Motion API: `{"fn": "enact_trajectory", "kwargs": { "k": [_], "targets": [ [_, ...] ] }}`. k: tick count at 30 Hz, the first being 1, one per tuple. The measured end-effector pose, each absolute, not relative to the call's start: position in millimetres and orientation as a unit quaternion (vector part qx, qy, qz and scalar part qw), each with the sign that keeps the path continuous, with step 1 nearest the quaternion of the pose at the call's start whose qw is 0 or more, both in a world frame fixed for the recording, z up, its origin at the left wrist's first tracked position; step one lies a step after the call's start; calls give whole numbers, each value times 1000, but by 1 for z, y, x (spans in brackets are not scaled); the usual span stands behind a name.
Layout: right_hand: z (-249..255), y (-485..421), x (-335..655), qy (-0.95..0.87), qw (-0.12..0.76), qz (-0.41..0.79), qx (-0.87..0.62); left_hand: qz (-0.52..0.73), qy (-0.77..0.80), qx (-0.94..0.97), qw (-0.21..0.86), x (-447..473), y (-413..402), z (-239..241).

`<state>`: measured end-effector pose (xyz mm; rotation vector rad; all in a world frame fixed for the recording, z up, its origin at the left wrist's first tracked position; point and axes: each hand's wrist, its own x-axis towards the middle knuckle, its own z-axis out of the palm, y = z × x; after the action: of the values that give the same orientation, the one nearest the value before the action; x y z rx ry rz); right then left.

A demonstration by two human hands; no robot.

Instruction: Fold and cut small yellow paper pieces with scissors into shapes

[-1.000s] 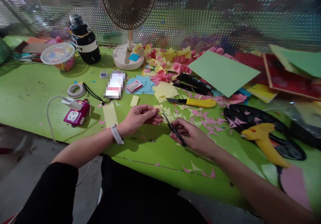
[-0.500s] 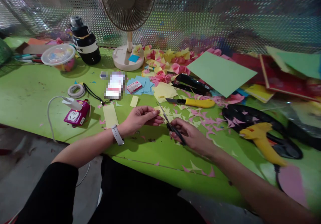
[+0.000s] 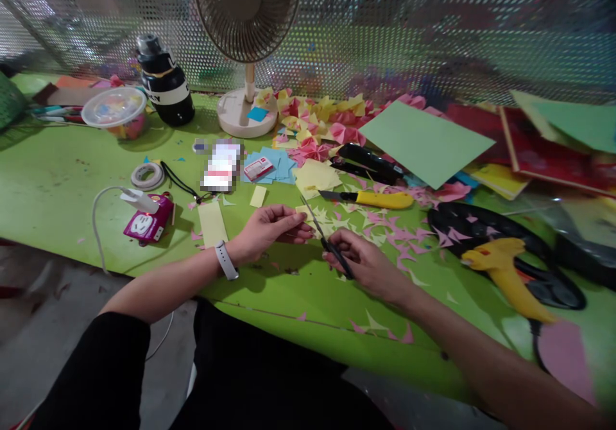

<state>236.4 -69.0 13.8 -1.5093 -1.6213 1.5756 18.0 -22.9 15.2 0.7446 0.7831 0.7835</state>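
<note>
Above green table | left fingers pinch yellow paper | right fingers grip scissors — pose barely changed since earlier

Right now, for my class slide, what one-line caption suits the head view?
Left hand pinching yellow paper, right hand holding scissors, over a green table strewn with paper scraps.
</note>
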Motion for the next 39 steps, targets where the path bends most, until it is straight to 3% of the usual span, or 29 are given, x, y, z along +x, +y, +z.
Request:
{"fn": "enact_trajectory", "kwargs": {
  "k": [39],
  "targets": [
    [18,-71,239,-593,211,550,-548,331,356,429,761,13,-20,8]
  ]
}}
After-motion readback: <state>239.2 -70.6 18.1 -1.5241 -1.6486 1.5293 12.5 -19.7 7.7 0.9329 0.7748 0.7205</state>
